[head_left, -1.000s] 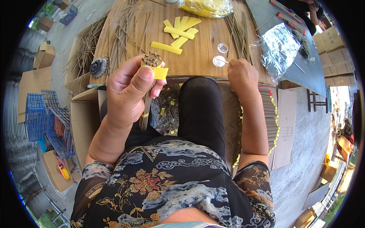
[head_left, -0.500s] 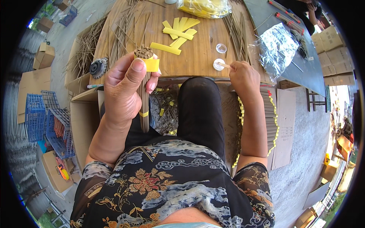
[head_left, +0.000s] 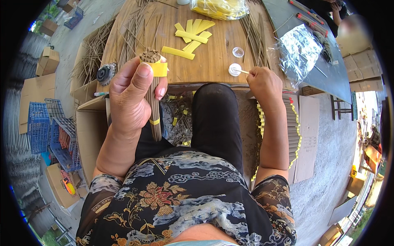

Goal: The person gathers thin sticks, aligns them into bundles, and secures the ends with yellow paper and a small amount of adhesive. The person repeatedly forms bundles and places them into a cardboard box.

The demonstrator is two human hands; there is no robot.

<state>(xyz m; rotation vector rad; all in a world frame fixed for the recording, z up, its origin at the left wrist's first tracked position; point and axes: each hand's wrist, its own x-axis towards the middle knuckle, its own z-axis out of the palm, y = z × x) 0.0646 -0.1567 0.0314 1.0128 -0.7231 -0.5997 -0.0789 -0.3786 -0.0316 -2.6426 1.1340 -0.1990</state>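
Observation:
My left hand point(head_left: 132, 90) is closed round an upright bundle of brown incense sticks point(head_left: 155, 106). A yellow paper strip point(head_left: 158, 69) wraps the bundle's top, its loose end sticking out to the right under my thumb; a second yellow band circles it lower down. My right hand point(head_left: 264, 83) pinches a thin wooden stick point(head_left: 243, 71), whose tip reaches a small round tub of white paste point(head_left: 234, 69) near the table's front edge. Beyond the tub lies a clear round lid point(head_left: 238, 52). Loose yellow paper strips point(head_left: 192, 36) are spread on the table.
The wooden table point(head_left: 213, 45) also carries loose brown sticks point(head_left: 256, 41), a plastic bag of yellow strips point(head_left: 221, 9) and a dark round roll point(head_left: 106, 74). Crumpled silver film point(head_left: 299, 53) covers part of the right side. Banded bundles point(head_left: 290, 131) stack beside my right forearm. Another person sits at the far right.
My left hand and the bundle have shifted slightly left. My right hand has moved slightly right, and the stick in it now shows its narrow edge at the tub.

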